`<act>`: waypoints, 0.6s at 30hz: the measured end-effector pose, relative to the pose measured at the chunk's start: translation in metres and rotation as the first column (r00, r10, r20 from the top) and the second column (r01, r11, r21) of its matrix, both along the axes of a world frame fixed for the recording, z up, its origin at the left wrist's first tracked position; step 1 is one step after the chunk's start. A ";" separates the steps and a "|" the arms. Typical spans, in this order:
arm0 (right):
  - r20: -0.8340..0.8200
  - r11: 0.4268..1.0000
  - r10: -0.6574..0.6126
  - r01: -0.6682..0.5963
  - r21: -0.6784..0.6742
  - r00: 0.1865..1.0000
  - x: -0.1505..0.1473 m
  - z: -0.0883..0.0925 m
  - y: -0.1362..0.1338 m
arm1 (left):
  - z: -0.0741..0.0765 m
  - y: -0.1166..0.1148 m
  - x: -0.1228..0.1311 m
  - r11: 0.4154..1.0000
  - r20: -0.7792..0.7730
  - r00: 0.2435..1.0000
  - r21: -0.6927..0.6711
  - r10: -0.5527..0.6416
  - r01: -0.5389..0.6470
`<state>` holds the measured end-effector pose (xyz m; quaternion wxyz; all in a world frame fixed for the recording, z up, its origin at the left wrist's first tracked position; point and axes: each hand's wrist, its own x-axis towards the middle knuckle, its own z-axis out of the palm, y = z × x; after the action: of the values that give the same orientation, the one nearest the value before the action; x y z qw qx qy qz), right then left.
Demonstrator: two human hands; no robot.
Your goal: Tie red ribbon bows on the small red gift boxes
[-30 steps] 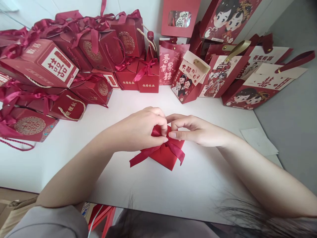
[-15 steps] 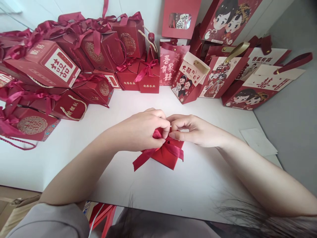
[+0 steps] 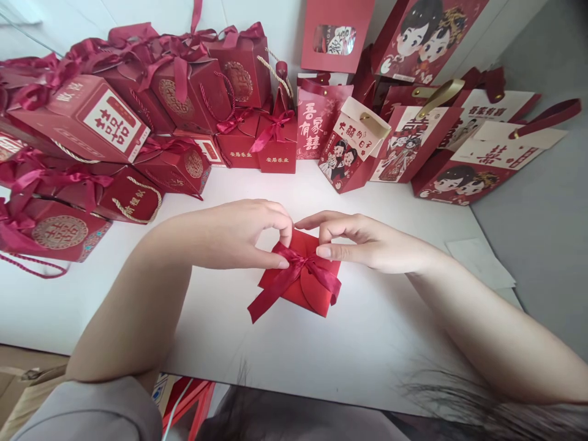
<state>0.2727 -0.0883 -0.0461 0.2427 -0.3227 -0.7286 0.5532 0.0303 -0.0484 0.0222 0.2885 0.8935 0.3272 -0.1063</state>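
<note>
A small red gift box [image 3: 305, 297] with curved, overlapping flaps lies on the white tabletop in front of me. Across its top a dark red satin ribbon [image 3: 273, 288] is tied in a bow, one tail trailing over the left front side and another over the right. At the left of the bow, my left hand [image 3: 243, 236] has a loop between thumb and fingertips. My right hand [image 3: 362, 242] is bent over the right side, thumb and curled fingers at the bow's other loop, which they mostly hide. The knot shows between both hands.
Stacked red boxes with ribbons and rope handles [image 3: 188, 92] fill the back left. Red and cream paper bags [image 3: 353, 147] with strap handles stand at the back right. A few white sheets [image 3: 480, 263] lie by the grey wall [image 3: 546, 202].
My left hand has moved left, away from the knot and from my right hand, uncovering the bow and more of the box top. My right hand has hardly moved.
</note>
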 end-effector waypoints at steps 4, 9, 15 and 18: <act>-0.012 0.999 0.031 -0.032 -0.038 0.999 0.000 0.002 -0.001 | -0.002 0.000 0.003 0.999 0.010 0.999 -0.021 -0.034 0.034; -0.011 0.997 0.056 -0.056 -0.053 0.998 -0.001 0.002 0.000 | -0.013 -0.004 0.014 1.000 -0.002 1.000 -0.025 0.016 -0.016; 0.009 0.999 0.032 -0.032 0.023 0.999 -0.001 -0.001 0.000 | -0.025 -0.003 0.020 0.995 0.031 0.999 -0.100 0.023 -0.020; 0.013 0.999 0.029 -0.029 0.043 0.999 -0.001 -0.003 -0.001 | -0.025 -0.002 0.020 0.992 0.037 0.999 -0.124 -0.003 0.008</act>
<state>0.2717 -0.0889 -0.0491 0.2370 -0.3104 -0.7465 0.5387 0.0506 -0.0501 -0.0024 0.3491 0.8767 0.3120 -0.1106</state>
